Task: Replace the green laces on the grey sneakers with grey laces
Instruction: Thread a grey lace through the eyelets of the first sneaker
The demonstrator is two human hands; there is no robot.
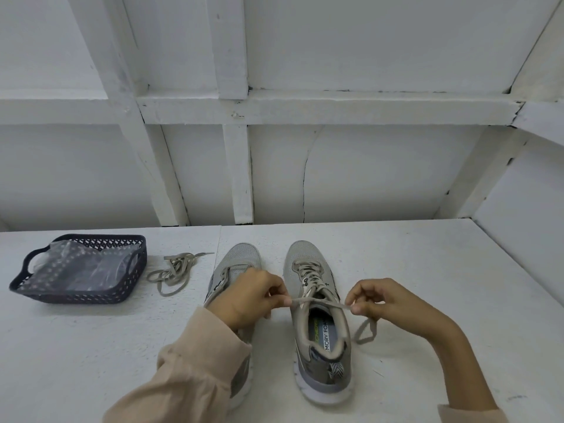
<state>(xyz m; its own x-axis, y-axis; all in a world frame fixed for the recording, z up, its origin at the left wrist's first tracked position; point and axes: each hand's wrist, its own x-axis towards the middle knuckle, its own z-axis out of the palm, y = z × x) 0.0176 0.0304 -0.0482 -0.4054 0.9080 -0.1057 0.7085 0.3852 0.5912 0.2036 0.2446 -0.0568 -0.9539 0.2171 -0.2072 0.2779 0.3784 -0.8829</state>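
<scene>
Here, at the near middle of a white surface (396, 270), a person's two hands draw the ends of a grey lace (317, 301) across the collar of the right-hand grey sneaker (317, 331), its eyelets already threaded. The left hand (250, 297) pinches one end between thumb and forefinger; the right hand (381, 300) pinches the other, its spare tail looping down onto the surface beside the shoe. The left-hand sneaker (238, 264) stands just beside it, largely hidden under the left wrist and beige sleeve (189, 370); whether it carries any lace cannot be told. A loose lace (172, 273) lies tangled toward the far left, between that shoe and a dark perforated basket (82, 294) holding clear plastic bags (79, 264); it reads more grey-beige than green in this light.

The step looks like the first crossing of a knot. Uneven pulling could leave one end too short to tie, or drag slack through the upper eyelets. A pinch this light may let the flat lace slip. The left forearm, lying over the neighbouring shoe, could nudge it off line.
</scene>
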